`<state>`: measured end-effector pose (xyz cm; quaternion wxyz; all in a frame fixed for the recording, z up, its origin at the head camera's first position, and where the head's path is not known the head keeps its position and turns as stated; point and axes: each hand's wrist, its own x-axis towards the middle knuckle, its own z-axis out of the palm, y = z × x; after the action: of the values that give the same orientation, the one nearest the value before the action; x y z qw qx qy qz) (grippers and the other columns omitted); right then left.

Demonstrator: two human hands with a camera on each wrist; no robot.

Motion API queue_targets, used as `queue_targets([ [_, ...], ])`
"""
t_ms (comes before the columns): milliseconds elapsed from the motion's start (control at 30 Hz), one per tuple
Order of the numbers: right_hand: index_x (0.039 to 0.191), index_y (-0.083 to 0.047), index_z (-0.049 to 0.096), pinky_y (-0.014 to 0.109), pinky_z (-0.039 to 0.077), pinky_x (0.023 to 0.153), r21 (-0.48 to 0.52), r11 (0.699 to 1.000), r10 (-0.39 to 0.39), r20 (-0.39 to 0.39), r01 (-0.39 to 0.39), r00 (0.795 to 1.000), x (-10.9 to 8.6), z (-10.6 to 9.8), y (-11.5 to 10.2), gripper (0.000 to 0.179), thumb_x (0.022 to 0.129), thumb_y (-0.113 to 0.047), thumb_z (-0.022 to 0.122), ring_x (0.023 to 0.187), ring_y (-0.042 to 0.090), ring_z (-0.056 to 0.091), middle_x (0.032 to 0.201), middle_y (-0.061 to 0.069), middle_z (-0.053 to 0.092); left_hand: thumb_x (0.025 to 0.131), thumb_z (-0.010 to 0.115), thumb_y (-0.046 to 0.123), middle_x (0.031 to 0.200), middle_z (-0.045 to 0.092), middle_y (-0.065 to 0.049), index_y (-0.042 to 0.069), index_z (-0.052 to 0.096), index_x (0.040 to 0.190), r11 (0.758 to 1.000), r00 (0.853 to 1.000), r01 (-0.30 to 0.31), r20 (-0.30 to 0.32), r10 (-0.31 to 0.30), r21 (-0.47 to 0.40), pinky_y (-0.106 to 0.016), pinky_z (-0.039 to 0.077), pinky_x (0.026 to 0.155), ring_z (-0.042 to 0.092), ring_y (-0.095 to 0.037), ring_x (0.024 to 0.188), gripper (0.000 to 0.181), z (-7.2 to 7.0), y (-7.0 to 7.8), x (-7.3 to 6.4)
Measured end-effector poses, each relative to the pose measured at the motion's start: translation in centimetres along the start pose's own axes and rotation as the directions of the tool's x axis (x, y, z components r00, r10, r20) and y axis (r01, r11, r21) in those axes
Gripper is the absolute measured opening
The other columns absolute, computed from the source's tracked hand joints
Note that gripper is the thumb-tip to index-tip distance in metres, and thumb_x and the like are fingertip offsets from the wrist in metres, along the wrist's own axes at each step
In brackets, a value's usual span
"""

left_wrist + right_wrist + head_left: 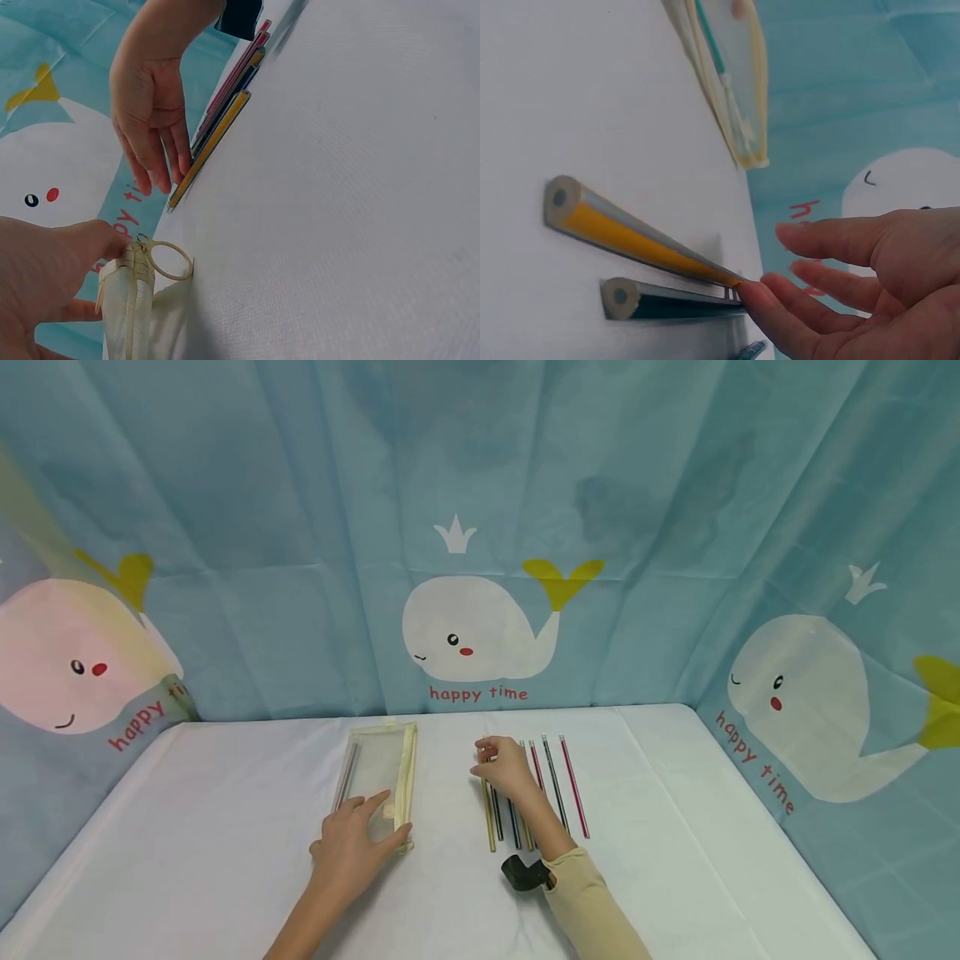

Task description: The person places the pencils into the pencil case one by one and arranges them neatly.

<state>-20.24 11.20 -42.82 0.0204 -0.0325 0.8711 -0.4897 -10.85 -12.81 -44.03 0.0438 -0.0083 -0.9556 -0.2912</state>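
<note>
A see-through mesh pencil case (pixel 378 768) with cream edging lies on the white table. My left hand (pixel 348 847) spans its near end, thumb at the right edge and fingers toward the left. Beside the thumb hangs a zipper pull ring (pixel 191 262). A slim pencil-like item shows inside the case along its left side. To the right, my right hand (pixel 506 768) is over a row of several pencils, fingers loosely bent and holding nothing. Its fingertips are right at the far end of a yellow pencil (pixel 630 229), close to a dark green pencil (pixel 682 302).
A red pencil (pixel 574 787) ends the row on the right. A black wrist camera (pixel 522 873) sits at my right wrist. Behind the white table (pixel 712 860) hangs a blue curtain (pixel 285 635) with whale prints, also along both sides.
</note>
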Motion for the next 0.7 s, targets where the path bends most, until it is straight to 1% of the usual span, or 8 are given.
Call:
queue_targets([
  [333, 0.13, 0.007, 0.069, 0.037, 0.06, 0.077, -0.019, 1.0, 0.001, 0.015, -0.001, 1.0, 0.1, 0.3, -0.3, 0.041, 0.09, 0.001, 0.078, 0.107, 0.036, 0.068, 0.115, 0.021, 0.072, 0.091, 0.083, 0.041, 0.14, 0.059, -0.032, 0.01, 0.067, 0.142, 1.0, 1.0, -0.011, -0.01, 0.011, 0.015, -0.088, 0.042, 0.078, 0.053, -0.067, 0.123, 0.062, -0.1, 0.2, 0.0],
  [567, 0.128, 0.006, 0.07, 0.033, 0.059, 0.07, -0.014, 1.0, 0.0, 0.025, 0.001, 1.0, 0.1, 0.7, 0.1, 0.039, 0.089, 0.003, 0.078, 0.1, 0.033, 0.068, 0.113, 0.021, 0.072, 0.092, 0.082, 0.041, 0.141, 0.058, -0.032, 0.01, 0.066, 0.142, 1.0, 1.0, -0.011, 0.0, 0.011, 0.006, -0.087, 0.042, 0.078, 0.053, -0.067, 0.124, 0.062, -0.1, 0.1, -0.1],
  [700, 0.126, 0.005, 0.071, 0.034, 0.06, 0.071, -0.029, 1.0, -0.012, 0.026, 0.012, 1.0, 0.1, 1.1, 0.0, 0.039, 0.088, 0.003, 0.079, 0.1, 0.034, 0.069, 0.113, 0.022, 0.072, 0.092, 0.082, 0.041, 0.141, 0.059, -0.032, 0.01, 0.066, 0.142, 1.0, 1.0, -0.01, -0.002, 0.01, 0.01, -0.087, 0.042, 0.079, 0.053, -0.067, 0.123, 0.062, 0.0, 0.1, -0.1],
])
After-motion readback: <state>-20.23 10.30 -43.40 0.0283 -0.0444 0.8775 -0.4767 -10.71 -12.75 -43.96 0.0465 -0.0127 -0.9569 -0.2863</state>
